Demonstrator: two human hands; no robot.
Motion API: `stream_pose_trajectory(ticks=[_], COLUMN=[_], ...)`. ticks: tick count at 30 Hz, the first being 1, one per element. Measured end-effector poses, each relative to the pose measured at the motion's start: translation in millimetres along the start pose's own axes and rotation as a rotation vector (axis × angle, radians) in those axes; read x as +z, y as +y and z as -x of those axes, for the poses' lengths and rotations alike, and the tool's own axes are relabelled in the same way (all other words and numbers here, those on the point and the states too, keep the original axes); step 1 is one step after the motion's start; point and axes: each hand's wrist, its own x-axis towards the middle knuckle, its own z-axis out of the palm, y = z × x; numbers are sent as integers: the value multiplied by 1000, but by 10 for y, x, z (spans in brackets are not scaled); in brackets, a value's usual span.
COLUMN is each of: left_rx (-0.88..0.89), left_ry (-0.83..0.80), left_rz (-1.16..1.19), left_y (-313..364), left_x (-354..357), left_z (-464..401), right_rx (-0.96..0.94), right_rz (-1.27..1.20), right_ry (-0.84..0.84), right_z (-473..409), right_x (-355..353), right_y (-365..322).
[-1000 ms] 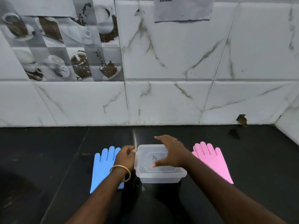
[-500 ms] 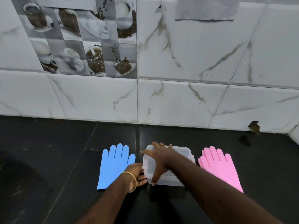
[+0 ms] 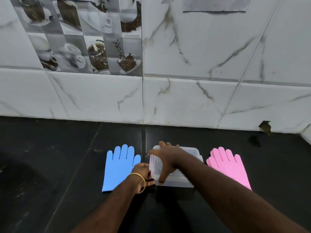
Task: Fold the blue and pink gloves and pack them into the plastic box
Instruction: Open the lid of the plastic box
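Observation:
A clear plastic box (image 3: 190, 152) with its lid on sits on the black counter between the two gloves. The blue glove (image 3: 118, 167) lies flat to its left, fingers pointing at the wall. The pink glove (image 3: 227, 165) lies flat to its right, also unfolded. My right hand (image 3: 165, 159) lies over the left part of the lid, thumb curled down the near side and fingers over the far left edge. My left hand (image 3: 142, 174), with a gold bangle on the wrist, grips the box's near left corner and partly covers the blue glove's cuff.
The black counter (image 3: 50, 174) runs back to a white marble-tiled wall (image 3: 185, 101) close behind the box. A small dark object (image 3: 265, 127) sits at the wall's base at the far right.
My right hand has shifted from the middle of the lid to its left edge and curled round it. My left hand slid down to the near left corner. The view has tilted up slightly.

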Motion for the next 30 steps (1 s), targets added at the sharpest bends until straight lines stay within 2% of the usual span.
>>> stream_pose_trajectory(ticks=[8, 21, 25, 28, 30], left_rx=[16, 31, 84, 121, 260], left_ry=[13, 23, 111, 196, 304], left_rz=[16, -9, -69, -174, -300], left_y=[-17, -11, 0, 81, 148], left_x=[-6, 18, 5, -36, -76], left_z=[9, 100, 139, 196, 219], right_rx=[12, 7, 2, -36, -75], right_rz=[-91, -99, -112, -177, -226], right_ry=[22, 55, 96, 203, 315], right_z=[43, 290, 431, 572, 659], right_x=[-175, -160, -268, -409, -514], right_y=[62, 210, 281, 385, 463])
